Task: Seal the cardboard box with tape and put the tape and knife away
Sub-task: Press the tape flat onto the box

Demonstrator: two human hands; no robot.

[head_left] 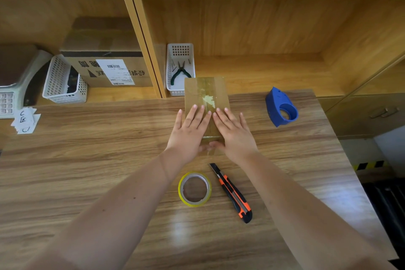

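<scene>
At the far left edge of the wood-grain table (87,160) lie small white paper slips (25,121) with handwritten marks, too loose to read for certain. Behind them on the shelf a white perforated plastic basket (63,82) leans against a brown carton (105,68) bearing a white barcode label (115,71) and upside-down printed Chinese characters. Right of the shelf post, a second white slotted basket (180,68) holds green-handled pliers (179,72). Directly before it stands the small taped cardboard box (206,94), with the left hand (189,131) and right hand (232,132) pressed flat on its top, fingers spread, gripping nothing. Nearer the person lie a yellowish roll of clear tape (194,189) and, just beside it, an orange-and-black utility knife (232,193). A blue plastic tape dispenser (280,107) sits well apart at right.
</scene>
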